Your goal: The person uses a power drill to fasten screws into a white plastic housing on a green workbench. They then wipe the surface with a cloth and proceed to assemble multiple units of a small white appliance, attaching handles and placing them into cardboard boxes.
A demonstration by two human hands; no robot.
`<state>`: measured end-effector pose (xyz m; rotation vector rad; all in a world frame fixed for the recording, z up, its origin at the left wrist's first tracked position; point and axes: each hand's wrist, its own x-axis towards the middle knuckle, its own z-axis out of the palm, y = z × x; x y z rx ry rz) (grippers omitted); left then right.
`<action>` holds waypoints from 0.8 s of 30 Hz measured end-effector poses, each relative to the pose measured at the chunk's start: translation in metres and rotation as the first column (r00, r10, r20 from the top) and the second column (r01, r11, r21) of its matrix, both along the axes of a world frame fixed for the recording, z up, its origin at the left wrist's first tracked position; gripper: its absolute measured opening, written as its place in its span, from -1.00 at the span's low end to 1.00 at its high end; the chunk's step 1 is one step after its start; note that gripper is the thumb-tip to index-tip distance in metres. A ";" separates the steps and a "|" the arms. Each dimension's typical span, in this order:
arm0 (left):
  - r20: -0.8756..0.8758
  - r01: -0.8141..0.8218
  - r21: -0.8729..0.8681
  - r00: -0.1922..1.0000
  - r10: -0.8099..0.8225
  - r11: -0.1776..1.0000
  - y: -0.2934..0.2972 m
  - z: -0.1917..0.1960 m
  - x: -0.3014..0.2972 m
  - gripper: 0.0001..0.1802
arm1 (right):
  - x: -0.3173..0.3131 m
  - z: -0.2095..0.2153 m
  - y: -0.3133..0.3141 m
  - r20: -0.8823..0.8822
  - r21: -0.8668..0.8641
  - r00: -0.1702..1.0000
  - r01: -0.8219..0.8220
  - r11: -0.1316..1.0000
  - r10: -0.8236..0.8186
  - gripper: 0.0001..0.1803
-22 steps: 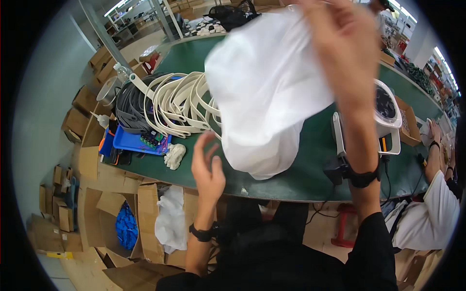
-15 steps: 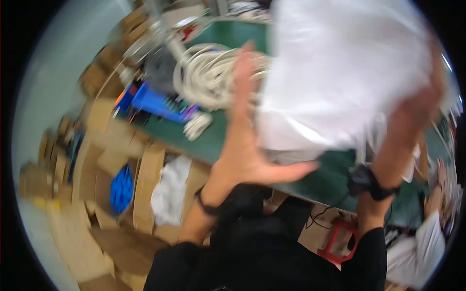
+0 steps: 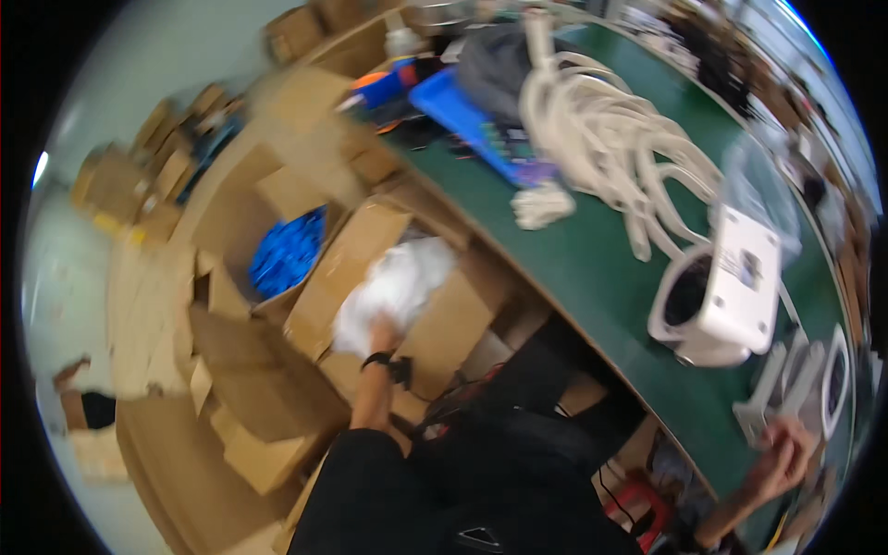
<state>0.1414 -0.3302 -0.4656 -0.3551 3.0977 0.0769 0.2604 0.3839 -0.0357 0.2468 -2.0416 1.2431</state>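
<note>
Over on the left, my left hand (image 3: 383, 331) reaches down into an open cardboard box (image 3: 449, 338) and touches crumpled white plastic (image 3: 398, 282). Its fingers are blurred and partly hidden there, so I cannot see whether they grip it. At the lower right, my right hand (image 3: 782, 460) has curled fingers at the table's edge, beside white bracket-like parts (image 3: 791, 379); whatever lies in the fingers, if anything, is too unclear to name. Farther in on the table stands a white housing (image 3: 743, 287) with a flat plate and a round dark opening.
A coil of flat white hose or cable (image 3: 615, 120) lies across the green table (image 3: 518, 254), near a blue tray (image 3: 462, 120) and a clear plastic bag (image 3: 763, 190). Another carton holds blue plastic (image 3: 289, 252). Below the table is a red stool (image 3: 647, 509).
The large white sheet-like thing before me is out of my hands. My left hand has dropped into the carton; my right has moved down and right. The view has swung left.
</note>
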 end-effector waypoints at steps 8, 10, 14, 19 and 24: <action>0.068 0.221 0.502 0.954 -0.293 0.836 0.129 0.191 -0.082 -0.57 | -0.069 0.016 -0.039 0.157 0.104 0.980 0.104 0.989 -0.120 -0.16; -0.048 0.343 0.754 0.879 -0.474 0.560 0.209 0.307 -0.072 -0.58 | -0.107 0.014 -0.035 0.091 -0.102 0.993 -0.071 0.992 0.080 -0.13; -0.333 0.591 0.803 0.553 -0.764 0.078 0.364 0.389 -0.046 -0.27 | -0.153 -0.018 -0.026 0.155 -0.075 0.984 -0.073 0.995 0.084 -0.37; -0.458 0.651 0.759 0.565 -0.686 0.029 0.443 0.374 -0.041 -0.10 | -0.128 -0.021 -0.061 0.129 0.081 0.963 0.229 0.970 -0.238 -0.50; -0.858 0.857 0.474 0.397 -0.325 -0.204 0.456 0.408 -0.058 0.04 | -0.101 -0.007 -0.063 -0.138 0.419 0.917 0.396 0.817 -0.373 -0.48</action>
